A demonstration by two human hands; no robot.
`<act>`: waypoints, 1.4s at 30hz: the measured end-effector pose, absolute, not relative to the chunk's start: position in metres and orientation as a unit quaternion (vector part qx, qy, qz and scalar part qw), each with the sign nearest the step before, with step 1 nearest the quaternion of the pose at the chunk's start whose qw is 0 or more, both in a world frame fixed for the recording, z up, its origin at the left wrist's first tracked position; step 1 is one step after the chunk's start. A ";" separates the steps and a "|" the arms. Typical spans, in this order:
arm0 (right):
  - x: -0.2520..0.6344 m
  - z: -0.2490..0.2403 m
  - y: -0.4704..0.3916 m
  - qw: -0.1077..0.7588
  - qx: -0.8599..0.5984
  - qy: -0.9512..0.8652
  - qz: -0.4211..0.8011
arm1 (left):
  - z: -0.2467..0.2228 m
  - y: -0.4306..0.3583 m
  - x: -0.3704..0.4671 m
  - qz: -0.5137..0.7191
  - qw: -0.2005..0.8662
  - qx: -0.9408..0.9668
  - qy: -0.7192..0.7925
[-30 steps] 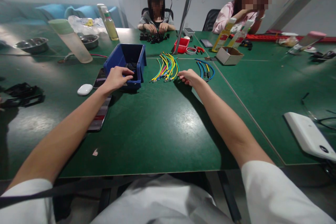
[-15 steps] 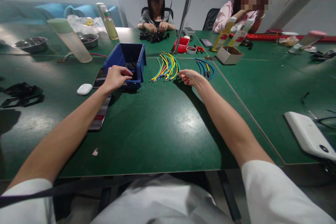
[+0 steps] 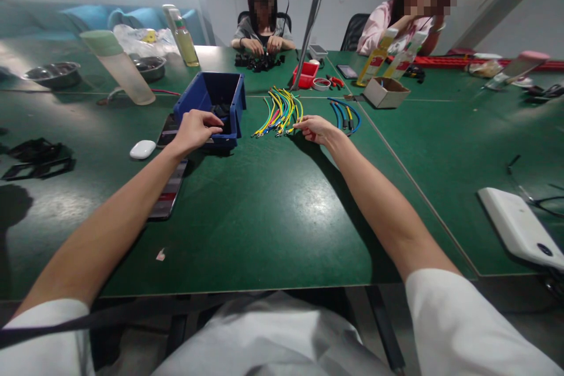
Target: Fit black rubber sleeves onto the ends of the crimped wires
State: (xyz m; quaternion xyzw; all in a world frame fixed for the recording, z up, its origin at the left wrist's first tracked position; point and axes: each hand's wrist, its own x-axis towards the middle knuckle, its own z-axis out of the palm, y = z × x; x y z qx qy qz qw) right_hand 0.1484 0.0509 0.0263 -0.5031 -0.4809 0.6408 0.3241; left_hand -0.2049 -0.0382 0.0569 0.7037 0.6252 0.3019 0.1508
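My left hand point(image 3: 196, 128) rests at the front edge of the blue bin point(image 3: 185, 97), its fingers bent together over the rim; whether anything is between them is hidden. Dark parts point(image 3: 220, 110) lie inside the bin. My right hand point(image 3: 312, 128) is at the right end of the pile of yellow and green cables point(image 3: 282, 110), thumb and forefinger pinched at a cable end. That pile lies on the green table, right of the bin. Several blue cables point(image 3: 358, 120), with a yellow one among them, lie just beyond my right hand to the right.
A phone point(image 3: 170, 197) and a white case point(image 3: 142, 150) lie left of the bin. Behind the cables stand a metal pole point(image 3: 312, 17), a red box point(image 3: 305, 75) and a cardboard box point(image 3: 386, 94). Bottles point(image 3: 372, 64) stand farther back. Two people sit across the table.
My right hand has shifted slightly left, its fingertips now at the cable pile's right end. My left hand has stayed at the bin.
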 end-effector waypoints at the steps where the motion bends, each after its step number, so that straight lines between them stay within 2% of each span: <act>1: 0.148 0.026 0.051 0.329 -0.501 -0.483 0.638 | 0.057 -0.039 -0.204 0.300 0.155 0.701 0.629; 13: 0.139 0.030 0.042 0.371 -0.477 -0.501 0.620 | 0.059 -0.039 -0.202 0.282 0.160 0.699 0.638; 34: 0.124 0.014 0.015 0.477 -0.564 -0.546 0.395 | 0.058 -0.037 -0.204 0.284 0.162 0.704 0.630; 42: 0.124 0.011 -0.020 0.520 -0.531 -0.527 0.411 | 0.056 -0.035 -0.206 0.282 0.162 0.711 0.623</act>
